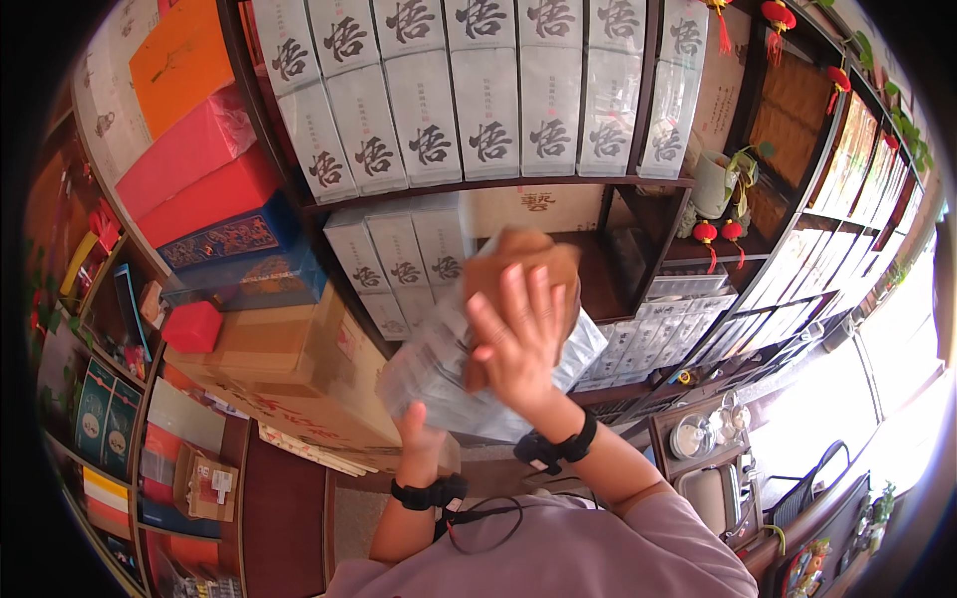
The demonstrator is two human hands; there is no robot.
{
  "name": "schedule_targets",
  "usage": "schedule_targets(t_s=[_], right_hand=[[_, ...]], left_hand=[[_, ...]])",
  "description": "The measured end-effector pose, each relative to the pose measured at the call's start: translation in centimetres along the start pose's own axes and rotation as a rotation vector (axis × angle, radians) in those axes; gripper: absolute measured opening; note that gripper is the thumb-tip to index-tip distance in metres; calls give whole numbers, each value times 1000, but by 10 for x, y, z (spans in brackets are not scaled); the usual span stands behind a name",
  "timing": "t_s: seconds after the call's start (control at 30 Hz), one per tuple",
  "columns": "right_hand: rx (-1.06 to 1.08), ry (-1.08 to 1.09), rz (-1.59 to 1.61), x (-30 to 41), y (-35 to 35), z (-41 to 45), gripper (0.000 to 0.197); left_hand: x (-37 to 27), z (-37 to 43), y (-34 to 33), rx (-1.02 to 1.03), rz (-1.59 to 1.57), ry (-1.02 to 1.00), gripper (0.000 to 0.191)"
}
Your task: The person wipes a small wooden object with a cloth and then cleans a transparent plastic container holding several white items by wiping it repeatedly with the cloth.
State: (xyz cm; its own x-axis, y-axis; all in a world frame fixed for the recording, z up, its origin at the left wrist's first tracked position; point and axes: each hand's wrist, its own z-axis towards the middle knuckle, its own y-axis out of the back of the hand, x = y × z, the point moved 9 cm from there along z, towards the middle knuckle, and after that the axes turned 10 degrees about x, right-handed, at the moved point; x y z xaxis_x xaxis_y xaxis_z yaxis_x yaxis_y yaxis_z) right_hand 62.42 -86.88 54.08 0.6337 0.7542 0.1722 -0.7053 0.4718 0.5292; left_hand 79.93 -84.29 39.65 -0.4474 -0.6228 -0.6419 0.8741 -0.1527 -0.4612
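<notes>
A brown object [486,280], blurred and perhaps a folded cloth or cardboard, lies under the spread fingers of my right hand [523,336]. Below and left of it is a clear plastic-wrapped pale box [448,396], also blurred. My left hand [419,441] is at the lower edge of this box, with its thumb up; the fingers are mostly hidden, so its hold cannot be told. Both wrists wear black bands. Just behind the hands, grey-white boxes with large black characters [404,261] stand in a dark wooden shelf [486,183].
More such boxes [486,112] fill the shelf above. A large cardboard carton [299,359] carrying a small red box [192,327] stands at left, near stacked red and blue boxes. A potted plant [712,183] and small red lanterns are at right, above a cart with glassware [691,437].
</notes>
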Motion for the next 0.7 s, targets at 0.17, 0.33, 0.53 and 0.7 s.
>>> schedule_targets(t_s=[0.17, 0.33, 0.53, 0.7], right_hand=[[240, 336, 45, 41, -45, -87, 49], [118, 93, 51, -10, -18, -65, 67], [154, -212, -34, -31, 4, -21, 72], [439, 146, 96, 24, -27, -100, 71]], left_hand=[[15, -1, 6, -104, -240, 136, 78], [17, -10, 3, -130, -201, 128, 80], [5, 5, -26, -189, -241, 77, 80], [9, 5, -16, -290, -221, 101, 84]])
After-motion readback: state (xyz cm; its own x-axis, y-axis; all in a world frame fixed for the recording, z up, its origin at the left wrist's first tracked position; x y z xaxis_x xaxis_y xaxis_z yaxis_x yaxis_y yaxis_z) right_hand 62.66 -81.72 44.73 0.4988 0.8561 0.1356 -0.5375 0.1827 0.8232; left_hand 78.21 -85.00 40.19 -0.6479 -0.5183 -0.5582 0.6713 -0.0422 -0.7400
